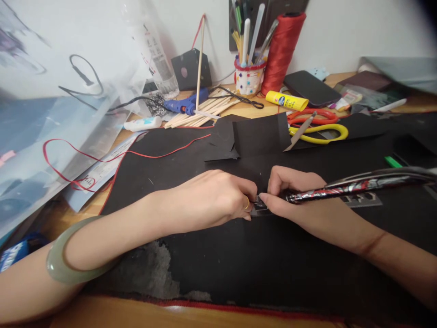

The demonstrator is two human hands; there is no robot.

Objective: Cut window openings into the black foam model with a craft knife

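Observation:
Near the middle of the black mat, my left hand is closed, its fingertips pressed at the left end of a small dark piece. A gold ring is on one of its fingers. My right hand is closed round a patterned black, red and silver pen, which slants up to the right. Its thumb and finger meet at the right side of the small piece. The pen's tip is hidden. A clear stencil-like strip shows beyond the right hand.
Behind my hands are folded black paper, yellow-handled scissors, a glue stick, a phone, wooden sticks, a blue glue gun, a pen cup and a red thread spool. Red cord lies left.

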